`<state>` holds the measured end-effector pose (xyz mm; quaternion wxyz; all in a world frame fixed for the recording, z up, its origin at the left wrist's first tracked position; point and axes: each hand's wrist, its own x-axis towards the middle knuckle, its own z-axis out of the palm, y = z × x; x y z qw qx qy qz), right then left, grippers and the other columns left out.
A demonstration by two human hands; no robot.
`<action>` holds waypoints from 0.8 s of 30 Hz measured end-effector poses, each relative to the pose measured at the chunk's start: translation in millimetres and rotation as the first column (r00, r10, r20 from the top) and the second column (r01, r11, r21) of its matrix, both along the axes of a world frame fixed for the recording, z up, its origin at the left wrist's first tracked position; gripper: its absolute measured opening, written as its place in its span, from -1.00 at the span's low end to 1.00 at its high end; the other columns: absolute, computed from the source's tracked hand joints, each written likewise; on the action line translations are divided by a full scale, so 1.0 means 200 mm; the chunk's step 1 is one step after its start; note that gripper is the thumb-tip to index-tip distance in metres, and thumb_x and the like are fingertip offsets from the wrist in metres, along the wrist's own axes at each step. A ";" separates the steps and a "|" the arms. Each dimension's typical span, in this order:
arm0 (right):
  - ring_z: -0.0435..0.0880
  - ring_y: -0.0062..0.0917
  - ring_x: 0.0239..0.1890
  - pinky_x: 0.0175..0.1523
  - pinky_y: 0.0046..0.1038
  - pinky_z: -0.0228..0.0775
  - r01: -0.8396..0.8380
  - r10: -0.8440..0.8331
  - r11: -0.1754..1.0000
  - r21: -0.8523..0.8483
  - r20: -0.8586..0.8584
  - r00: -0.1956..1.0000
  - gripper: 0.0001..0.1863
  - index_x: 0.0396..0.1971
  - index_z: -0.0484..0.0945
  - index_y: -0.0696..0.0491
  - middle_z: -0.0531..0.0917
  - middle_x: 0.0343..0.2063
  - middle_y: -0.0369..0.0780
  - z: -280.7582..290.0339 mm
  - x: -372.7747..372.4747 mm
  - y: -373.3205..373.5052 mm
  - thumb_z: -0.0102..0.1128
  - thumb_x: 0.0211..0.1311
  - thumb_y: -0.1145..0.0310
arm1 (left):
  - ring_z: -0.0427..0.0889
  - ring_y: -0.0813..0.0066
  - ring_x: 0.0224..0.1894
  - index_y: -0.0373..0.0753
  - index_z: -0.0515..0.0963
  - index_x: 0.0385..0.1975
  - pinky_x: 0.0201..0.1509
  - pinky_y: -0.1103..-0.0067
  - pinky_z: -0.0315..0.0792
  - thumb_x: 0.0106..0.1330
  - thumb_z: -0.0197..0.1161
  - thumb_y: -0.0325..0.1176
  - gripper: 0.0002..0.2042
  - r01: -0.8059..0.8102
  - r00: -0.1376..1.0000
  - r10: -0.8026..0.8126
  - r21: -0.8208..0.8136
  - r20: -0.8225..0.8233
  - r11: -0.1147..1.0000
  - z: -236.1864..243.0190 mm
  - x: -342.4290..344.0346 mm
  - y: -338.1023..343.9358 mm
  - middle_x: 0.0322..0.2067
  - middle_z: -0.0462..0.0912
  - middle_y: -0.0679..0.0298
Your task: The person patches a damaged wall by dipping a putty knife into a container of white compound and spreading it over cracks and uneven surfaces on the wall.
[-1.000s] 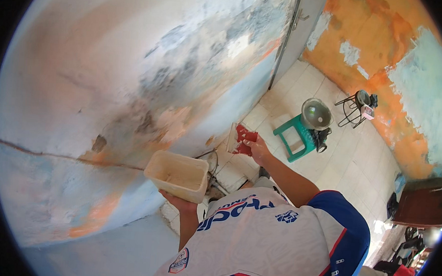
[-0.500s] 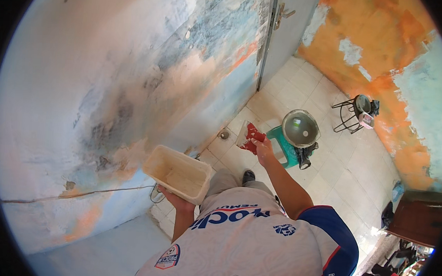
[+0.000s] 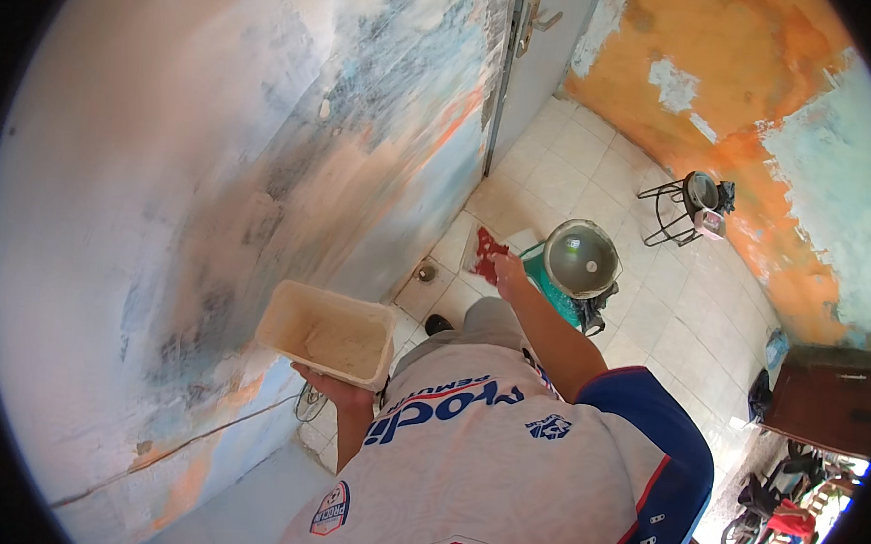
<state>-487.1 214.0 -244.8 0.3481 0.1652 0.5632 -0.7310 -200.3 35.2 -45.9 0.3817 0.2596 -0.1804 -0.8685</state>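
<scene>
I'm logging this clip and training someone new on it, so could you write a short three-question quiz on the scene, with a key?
1. True or false: the large round basin sits on the green stool.

2. Multiple choice: what does the left hand hold?
A) the green stool
B) the cream tub
C) the large round basin

3. Fill in the blank: the right hand holds a flat tool whose most vivid colour is ____.

Key: 1. True. 2. B. 3. Red.
</scene>
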 end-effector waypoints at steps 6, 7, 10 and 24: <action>0.73 -0.42 -0.36 -0.44 -0.38 0.61 0.155 -0.157 0.987 -0.049 -0.062 0.986 -0.77 -0.03 0.57 0.08 0.68 -0.26 -0.22 0.05 -0.77 -0.18 0.14 0.35 0.53 | 0.39 0.12 0.37 0.04 0.24 0.44 0.41 0.10 0.36 0.32 -0.07 0.49 -0.17 -0.019 0.997 0.020 0.011 -0.074 1.000 -0.02 -0.11 -0.05 0.37 0.37 0.29; 0.72 -0.42 -0.35 -0.44 -0.38 0.62 0.175 -0.187 0.979 -0.101 -0.127 0.974 -0.78 -0.02 0.56 0.08 0.67 -0.27 -0.22 0.07 -0.95 -0.21 0.14 0.37 0.50 | 0.39 0.12 0.36 0.04 0.24 0.44 0.41 0.09 0.36 0.32 -0.07 0.49 -0.17 -0.038 0.997 0.039 0.025 -0.064 0.999 -0.01 -0.13 -0.03 0.37 0.37 0.28; 0.72 -0.47 -0.42 -0.40 -0.44 0.58 0.270 -0.187 0.945 0.185 -0.372 0.909 -0.79 -0.07 0.64 0.12 0.72 -0.32 -0.22 0.31 -1.42 -0.35 0.26 0.33 0.42 | 0.40 0.12 0.36 0.04 0.25 0.44 0.40 0.10 0.37 0.33 -0.09 0.49 -0.18 -0.102 0.994 0.103 0.037 -0.036 0.994 0.05 -0.21 0.05 0.37 0.37 0.28; 0.75 -0.14 -0.36 -0.24 -0.23 0.53 0.499 0.102 0.800 0.331 -0.896 0.432 -0.59 0.06 0.71 -0.07 0.73 -0.40 0.00 0.65 -1.95 -0.75 0.12 0.21 0.41 | 0.34 0.11 0.39 0.03 0.17 0.47 0.44 0.07 0.31 0.32 -0.18 0.53 -0.13 -0.268 0.961 0.266 0.010 0.078 0.963 0.08 -0.53 0.41 0.42 0.27 0.23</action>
